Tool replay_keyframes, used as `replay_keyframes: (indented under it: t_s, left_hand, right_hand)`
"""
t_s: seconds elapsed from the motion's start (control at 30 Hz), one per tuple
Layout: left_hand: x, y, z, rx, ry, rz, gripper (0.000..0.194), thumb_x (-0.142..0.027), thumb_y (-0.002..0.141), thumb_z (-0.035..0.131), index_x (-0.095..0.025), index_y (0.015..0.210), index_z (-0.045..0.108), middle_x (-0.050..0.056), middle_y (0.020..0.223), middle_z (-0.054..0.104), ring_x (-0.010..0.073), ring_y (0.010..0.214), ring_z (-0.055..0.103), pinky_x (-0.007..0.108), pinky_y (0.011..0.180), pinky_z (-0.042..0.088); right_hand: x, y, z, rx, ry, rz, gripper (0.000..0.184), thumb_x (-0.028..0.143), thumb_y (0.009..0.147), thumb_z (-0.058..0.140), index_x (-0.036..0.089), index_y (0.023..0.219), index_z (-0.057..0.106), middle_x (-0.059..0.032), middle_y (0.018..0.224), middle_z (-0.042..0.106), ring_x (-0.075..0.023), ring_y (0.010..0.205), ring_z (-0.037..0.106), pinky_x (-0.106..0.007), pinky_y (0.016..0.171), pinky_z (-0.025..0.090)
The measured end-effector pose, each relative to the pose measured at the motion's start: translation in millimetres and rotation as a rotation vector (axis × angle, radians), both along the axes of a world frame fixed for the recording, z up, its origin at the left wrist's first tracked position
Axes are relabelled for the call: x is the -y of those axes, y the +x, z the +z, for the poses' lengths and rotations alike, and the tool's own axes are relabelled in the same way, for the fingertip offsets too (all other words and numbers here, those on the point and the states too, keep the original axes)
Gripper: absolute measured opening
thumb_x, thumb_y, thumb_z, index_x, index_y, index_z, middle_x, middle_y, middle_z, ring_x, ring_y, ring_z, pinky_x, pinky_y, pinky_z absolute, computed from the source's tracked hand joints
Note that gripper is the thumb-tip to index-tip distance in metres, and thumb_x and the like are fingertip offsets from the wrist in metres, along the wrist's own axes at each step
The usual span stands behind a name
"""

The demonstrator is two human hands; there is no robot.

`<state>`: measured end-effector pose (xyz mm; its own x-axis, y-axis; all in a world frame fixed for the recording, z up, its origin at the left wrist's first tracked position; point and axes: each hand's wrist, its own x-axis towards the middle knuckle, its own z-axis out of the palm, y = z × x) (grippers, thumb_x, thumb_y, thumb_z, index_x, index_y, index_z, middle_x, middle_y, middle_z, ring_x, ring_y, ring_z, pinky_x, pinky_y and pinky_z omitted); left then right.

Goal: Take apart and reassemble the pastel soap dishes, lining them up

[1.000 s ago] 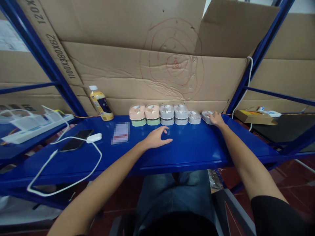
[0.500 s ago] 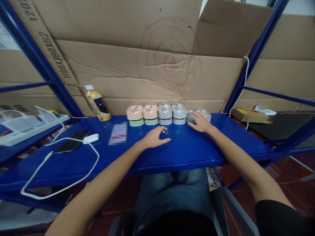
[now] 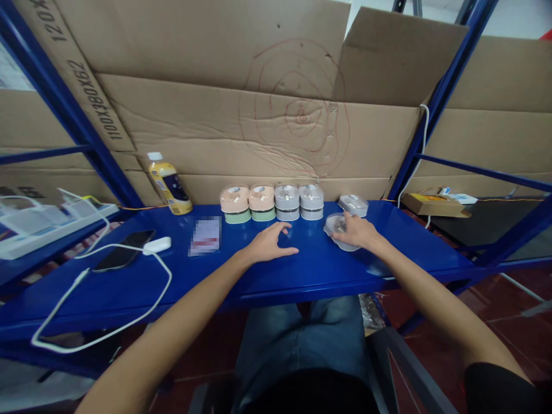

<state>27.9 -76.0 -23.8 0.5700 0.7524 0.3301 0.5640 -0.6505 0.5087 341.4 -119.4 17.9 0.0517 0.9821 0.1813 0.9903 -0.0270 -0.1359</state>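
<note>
The right hand (image 3: 361, 231) has its thumb and fingers closed on a low gray container (image 3: 332, 222) with a clear lid, over the right part of the blue surface (image 3: 297, 282), in front of the row along the back edge; its near rim lies partly under the fingers, and whether its base touches the surface cannot be told; the left hand (image 3: 269, 242) is empty and open, fingers loosely curved with a gap to the thumb, above the middle of the surface, between the back and front edges.

Along the back edge, left to right, stand two pink-over-green containers (image 3: 234, 198) and two two-tier gray containers (image 3: 311, 198), side by side in a close row; apart from these, nearer the back right corner, sits another low gray container (image 3: 353, 203), just behind the right hand.

Near the back left corner stands a yellow bottle (image 3: 170, 185) with a white cap; a pixelated flat card (image 3: 206, 236) lies in front of it; farther toward the left edge lie a dark phone (image 3: 122, 253) and a white cable (image 3: 166, 293), which loops out past the front edge; cardboard (image 3: 202, 115) with red rings drawn on it rises behind the back edge.
</note>
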Motion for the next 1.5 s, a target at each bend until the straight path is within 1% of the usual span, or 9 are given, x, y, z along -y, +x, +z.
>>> replay_keyframes:
  t_s: [0.2, 0.3, 0.43, 0.53, 0.7, 0.9, 1.17, 1.33, 1.5]
  left_hand:
    - [3.5, 0.8, 0.5, 0.159, -0.021, -0.101, 0.13, -0.062, 0.054, 0.096, -0.023, 0.161, 0.033, 0.02, 0.152, 0.051, 0.0363, 0.128, 0.06, 0.053, 0.106, 0.052]
    - [4.9, 1.9, 1.2, 0.112, 0.02, -0.16, 0.12, -0.061, 0.058, 0.096, -0.024, 0.159, 0.041, 0.018, 0.158, 0.048, 0.0398, 0.144, 0.05, 0.057, 0.12, 0.041]
    - [6.3, 2.2, 1.6, 0.012, 0.028, -0.187, 0.068, -0.062, 0.076, 0.085, -0.027, 0.132, 0.071, 0.012, 0.145, 0.059, 0.0358, 0.136, 0.058, 0.052, 0.12, 0.044]
    - [7.5, 1.1, 2.4, 0.012, 0.054, -0.183, 0.05, -0.06, 0.085, 0.077, -0.027, 0.123, 0.078, 0.012, 0.142, 0.059, 0.035, 0.137, 0.058, 0.05, 0.119, 0.044]
    - [2.2, -3.4, 5.9, 0.133, 0.076, -0.06, 0.05, -0.061, 0.095, 0.06, -0.021, 0.118, 0.079, 0.015, 0.145, 0.059, 0.0364, 0.138, 0.056, 0.052, 0.119, 0.045]
    - [-14.0, -19.8, 13.8, 0.369, 0.171, 0.271, 0.057, -0.06, 0.101, 0.045, -0.015, 0.115, 0.076, 0.015, 0.132, 0.065, 0.0332, 0.129, 0.06, 0.05, 0.118, 0.045]
    - [10.8, -6.6, 13.7, 0.067, 0.098, -0.052, 0.045, -0.058, 0.088, 0.071, -0.026, 0.119, 0.074, 0.011, 0.143, 0.056, 0.0343, 0.14, 0.054, 0.05, 0.121, 0.042]
    - [19.1, 7.0, 8.2, 0.076, 0.016, -0.049, 0.09, -0.061, 0.071, 0.088, -0.023, 0.144, 0.051, 0.014, 0.143, 0.06, 0.0382, 0.135, 0.058, 0.055, 0.114, 0.048]
    - [11.7, 9.6, -4.0, 0.171, -0.063, -0.008, 0.13, -0.056, 0.059, 0.097, -0.024, 0.16, 0.023, 0.02, 0.151, 0.055, 0.0432, 0.14, 0.055, 0.06, 0.113, 0.046]
  right_hand:
    - [-8.0, -37.6, -0.2, -0.339, 0.243, 0.587, 0.095, 0.064, 0.076, 0.079, 0.021, 0.154, 0.047, -0.0191, 0.147, 0.06, -0.0415, 0.128, 0.063, -0.058, 0.106, 0.052]
    - [-17.3, -43.4, 5.5, -0.513, 0.351, 0.538, 0.092, 0.061, 0.077, 0.08, 0.021, 0.153, 0.047, -0.0182, 0.144, 0.064, -0.0394, 0.13, 0.063, -0.059, 0.109, 0.05]
    - [-35.9, -31.3, 0.2, -0.64, 0.373, 0.401, 0.089, 0.06, 0.075, 0.081, 0.02, 0.148, 0.05, -0.0172, 0.135, 0.069, -0.0362, 0.118, 0.069, -0.057, 0.105, 0.053]
    - [-45.5, -18.9, -12.2, -0.705, 0.347, 0.353, 0.085, 0.061, 0.074, 0.08, 0.021, 0.145, 0.053, -0.0156, 0.13, 0.071, -0.0335, 0.112, 0.071, -0.054, 0.103, 0.055]
    - [-51.3, -9.1, -22.8, -0.744, 0.338, 0.308, 0.088, 0.063, 0.073, 0.079, 0.019, 0.144, 0.052, -0.0165, 0.129, 0.07, -0.0339, 0.112, 0.071, -0.054, 0.103, 0.056]
    - [-51.9, -9.0, -21.1, -0.793, 0.335, 0.306, 0.089, 0.063, 0.074, 0.079, 0.017, 0.146, 0.052, -0.017, 0.128, 0.069, -0.0342, 0.114, 0.07, -0.054, 0.103, 0.056]
    - [-44.3, -9.6, -16.6, -0.871, 0.304, 0.514, 0.088, 0.059, 0.075, 0.083, 0.024, 0.15, 0.053, -0.0149, 0.146, 0.061, -0.033, 0.123, 0.068, -0.053, 0.11, 0.053]
    - [-26.2, -22.8, 5.5, -0.696, 0.153, 0.885, 0.087, 0.052, 0.07, 0.091, 0.029, 0.147, 0.059, -0.0093, 0.149, 0.063, -0.0325, 0.137, 0.06, -0.053, 0.119, 0.045]
    - [-24.6, -47.2, 7.8, -0.423, 0.097, 1.024, 0.089, 0.051, 0.069, 0.092, 0.031, 0.148, 0.059, -0.0086, 0.148, 0.064, -0.0338, 0.137, 0.06, -0.056, 0.118, 0.045]
